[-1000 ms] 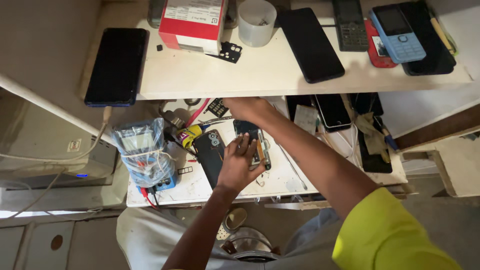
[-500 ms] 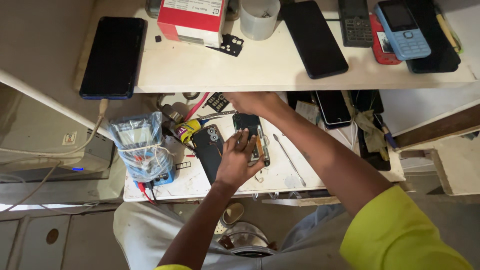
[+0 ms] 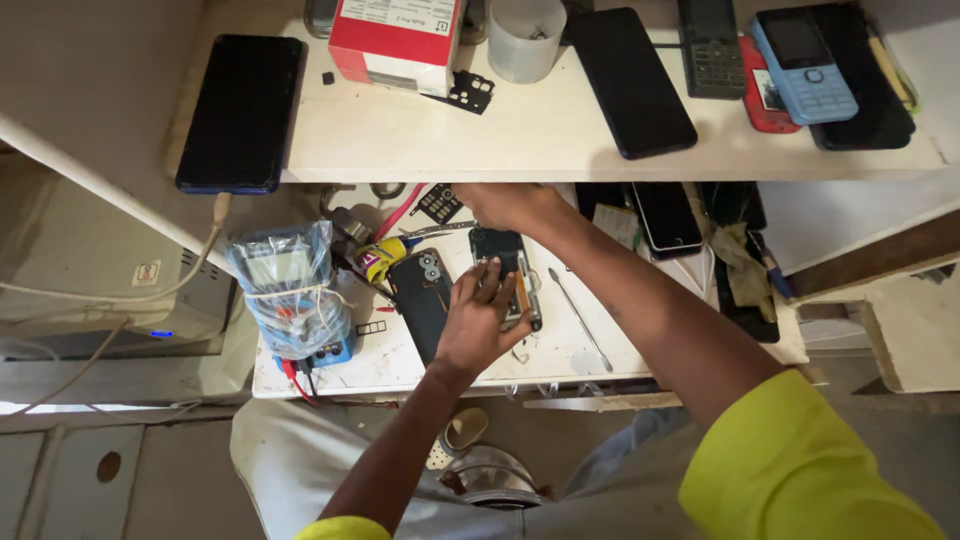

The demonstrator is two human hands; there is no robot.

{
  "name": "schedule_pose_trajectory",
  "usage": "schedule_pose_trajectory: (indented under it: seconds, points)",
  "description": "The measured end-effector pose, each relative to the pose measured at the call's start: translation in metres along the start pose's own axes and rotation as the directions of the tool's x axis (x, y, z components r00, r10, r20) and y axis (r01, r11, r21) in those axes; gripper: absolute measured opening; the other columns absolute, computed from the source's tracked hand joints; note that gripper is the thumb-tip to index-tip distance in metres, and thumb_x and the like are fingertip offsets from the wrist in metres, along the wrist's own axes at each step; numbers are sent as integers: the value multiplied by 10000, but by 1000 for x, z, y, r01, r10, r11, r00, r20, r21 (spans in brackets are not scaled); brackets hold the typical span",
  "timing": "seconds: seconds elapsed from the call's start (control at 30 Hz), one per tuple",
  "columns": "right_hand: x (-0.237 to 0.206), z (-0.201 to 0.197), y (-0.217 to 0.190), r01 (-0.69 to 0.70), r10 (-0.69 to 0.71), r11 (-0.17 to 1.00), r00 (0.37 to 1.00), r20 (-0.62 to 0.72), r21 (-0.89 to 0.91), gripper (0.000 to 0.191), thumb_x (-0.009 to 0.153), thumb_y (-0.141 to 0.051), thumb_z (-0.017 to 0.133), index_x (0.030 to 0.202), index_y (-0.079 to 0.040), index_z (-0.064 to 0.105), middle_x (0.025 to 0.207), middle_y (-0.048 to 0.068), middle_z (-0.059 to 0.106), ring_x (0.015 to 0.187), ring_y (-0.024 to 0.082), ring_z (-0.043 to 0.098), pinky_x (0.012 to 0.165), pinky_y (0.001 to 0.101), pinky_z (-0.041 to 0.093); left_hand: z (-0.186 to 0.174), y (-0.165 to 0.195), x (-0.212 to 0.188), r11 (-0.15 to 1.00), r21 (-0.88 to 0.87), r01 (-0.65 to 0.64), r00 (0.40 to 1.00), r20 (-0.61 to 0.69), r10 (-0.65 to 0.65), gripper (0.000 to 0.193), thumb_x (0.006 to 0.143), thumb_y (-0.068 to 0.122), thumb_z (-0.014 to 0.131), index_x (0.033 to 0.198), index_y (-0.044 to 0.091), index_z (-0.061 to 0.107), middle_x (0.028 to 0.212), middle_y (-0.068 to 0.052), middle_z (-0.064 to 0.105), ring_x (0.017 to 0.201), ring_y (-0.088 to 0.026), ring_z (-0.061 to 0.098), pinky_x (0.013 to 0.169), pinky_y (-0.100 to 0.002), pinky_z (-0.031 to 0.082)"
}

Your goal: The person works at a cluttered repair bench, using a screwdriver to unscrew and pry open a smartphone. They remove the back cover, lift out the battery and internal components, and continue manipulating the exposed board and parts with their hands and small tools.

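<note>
The single head-worn camera looked almost straight down from close above the person's lap, facing a white shelf (image 3: 560,140) across the upper frame and the cluttered table (image 3: 560,350) beneath it at centre, with both forearms entering from the lower edge and lower right corner.

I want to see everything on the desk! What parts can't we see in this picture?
Head view only:
- Right hand: its fingers reach under the upper shelf, which hides them.
- Opened phone: the left hand covers part of it.
- Dark phones at the back: cut off by the shelf edge.
- Small screws and parts: too tiny to tell.
</note>
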State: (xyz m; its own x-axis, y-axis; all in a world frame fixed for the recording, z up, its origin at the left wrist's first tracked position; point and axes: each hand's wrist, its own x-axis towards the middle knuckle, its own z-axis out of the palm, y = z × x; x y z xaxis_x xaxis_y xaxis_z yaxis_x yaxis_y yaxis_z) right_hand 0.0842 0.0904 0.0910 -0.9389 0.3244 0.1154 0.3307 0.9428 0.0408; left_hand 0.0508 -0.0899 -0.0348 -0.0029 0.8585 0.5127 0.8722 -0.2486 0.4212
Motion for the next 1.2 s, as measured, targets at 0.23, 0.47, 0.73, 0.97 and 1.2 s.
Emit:
schedule_pose_trajectory:
  seconds: [0.23, 0.47, 0.73, 0.97, 1.2]
  points:
    - [-5, 11, 6, 10, -11, 1000, 999, -46, -23, 228, 719, -83, 731, 930, 4, 737, 962, 232, 714, 952, 394, 700, 895, 479, 533, -9, 5, -1, 996, 38, -75, 997, -29, 76, 483, 841, 337, 747, 1152, -27, 688, 1343, -259, 574, 1268, -399, 505, 1135, -599, 318]
    - [-13, 15, 14, -114, 101, 982, 991, 89, 150, 156, 799, -121, 712, 903, -5, 715, 928, 226, 714, 922, 396, 701, 860, 501, 535, -19, 27, -5, 975, 156, -161, 976, 169, 134, 388, 855, 279, 712, 1083, -34, 697, 1250, -249, 608, 1147, -370, 557, 1093, -579, 367]
    - [-27, 13, 9, -148, 151, 944, 988, 12, 296, 85, 879, -66, 610, 883, 2, 660, 902, 239, 691, 896, 444, 672, 800, 524, 525, -19, 31, -5, 887, 374, -270, 959, 185, 214, 379, 812, 114, 647, 1138, -75, 688, 1226, -221, 644, 1110, -324, 619, 997, -465, 461]
    - [-67, 15, 6, -200, 282, 869, 952, -122, 452, 90, 916, -16, 583, 858, 54, 585, 859, 253, 633, 837, 459, 642, 728, 523, 510, -24, 30, -18, 883, 361, -299, 941, 265, 211, 372, 786, 77, 643, 1132, -52, 690, 1255, -192, 646, 1121, -304, 617, 1005, -454, 461]
    - [-120, 40, 5, -161, 429, 813, 816, -387, 560, 51, 894, -13, 610, 854, 18, 602, 834, 205, 647, 795, 409, 651, 708, 478, 516, -12, 38, -29, 894, 358, -268, 961, 166, 221, 272, 830, 92, 630, 1068, -24, 693, 1271, -195, 641, 1105, -282, 612, 972, -445, 469]
